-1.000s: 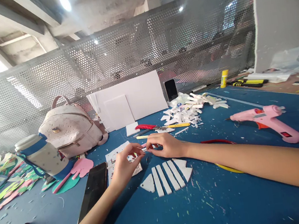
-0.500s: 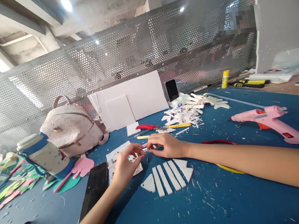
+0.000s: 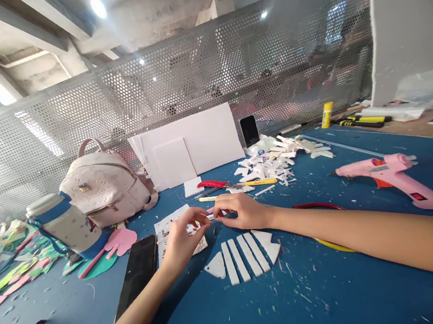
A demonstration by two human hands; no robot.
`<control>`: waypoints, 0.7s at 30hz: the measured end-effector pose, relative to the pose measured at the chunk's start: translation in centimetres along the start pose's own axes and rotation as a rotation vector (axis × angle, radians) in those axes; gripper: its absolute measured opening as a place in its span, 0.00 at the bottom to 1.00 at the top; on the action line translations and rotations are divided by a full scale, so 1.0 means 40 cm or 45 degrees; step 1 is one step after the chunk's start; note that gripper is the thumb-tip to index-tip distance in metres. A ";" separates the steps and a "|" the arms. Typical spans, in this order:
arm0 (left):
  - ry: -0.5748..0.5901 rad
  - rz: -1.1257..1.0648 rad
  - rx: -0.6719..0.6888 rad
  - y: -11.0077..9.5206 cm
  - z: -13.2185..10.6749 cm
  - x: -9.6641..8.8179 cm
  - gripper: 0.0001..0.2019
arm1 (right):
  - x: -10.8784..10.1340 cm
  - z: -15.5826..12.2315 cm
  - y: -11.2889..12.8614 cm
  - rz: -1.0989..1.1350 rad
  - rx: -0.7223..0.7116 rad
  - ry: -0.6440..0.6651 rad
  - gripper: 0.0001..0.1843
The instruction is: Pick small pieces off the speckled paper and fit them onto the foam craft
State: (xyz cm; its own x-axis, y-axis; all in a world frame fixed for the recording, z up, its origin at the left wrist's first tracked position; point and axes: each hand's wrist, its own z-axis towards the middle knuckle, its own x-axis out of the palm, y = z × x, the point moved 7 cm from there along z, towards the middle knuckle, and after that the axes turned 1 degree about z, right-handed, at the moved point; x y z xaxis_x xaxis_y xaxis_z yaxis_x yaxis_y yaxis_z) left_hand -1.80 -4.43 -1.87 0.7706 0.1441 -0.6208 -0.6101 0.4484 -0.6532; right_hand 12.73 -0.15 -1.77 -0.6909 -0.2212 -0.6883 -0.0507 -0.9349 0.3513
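Observation:
Both hands meet over the blue table (image 3: 335, 294), pinching a small white strip (image 3: 212, 215) between them. My left hand (image 3: 182, 237) pinches its left end with thumb and fingertips. My right hand (image 3: 242, 210) is closed on its right end. Just below the hands lie three white foam strips (image 3: 242, 252) side by side, with a white foam triangle (image 3: 215, 266) at the left and another triangle (image 3: 268, 243) at the right. A printed paper sheet (image 3: 169, 225) lies under my left hand.
A black phone (image 3: 137, 274) lies left of my left arm. A bottle (image 3: 66, 225), a pale backpack (image 3: 105, 186) and white boards (image 3: 194, 143) stand behind. Foam scraps (image 3: 275, 160), a red-handled tool (image 3: 213, 184) and a pink glue gun (image 3: 387, 175) lie to the right.

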 end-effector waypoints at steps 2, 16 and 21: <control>0.015 0.035 0.026 -0.003 -0.001 0.004 0.09 | 0.003 -0.001 0.002 -0.020 -0.025 0.018 0.03; 0.023 0.087 0.058 -0.012 -0.004 0.016 0.10 | 0.010 0.002 0.017 -0.080 -0.089 0.080 0.05; -0.019 0.084 0.025 -0.017 -0.005 0.013 0.12 | 0.009 0.003 0.021 -0.044 -0.095 0.086 0.03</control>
State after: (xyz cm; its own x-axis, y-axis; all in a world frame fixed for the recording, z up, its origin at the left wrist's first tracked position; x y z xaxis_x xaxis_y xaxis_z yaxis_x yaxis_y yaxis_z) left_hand -1.02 -4.83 -1.84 0.7318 0.1871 -0.6554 -0.6559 0.4545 -0.6027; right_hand 12.35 -0.99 -1.64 -0.6393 -0.2041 -0.7414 -0.0183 -0.9598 0.2801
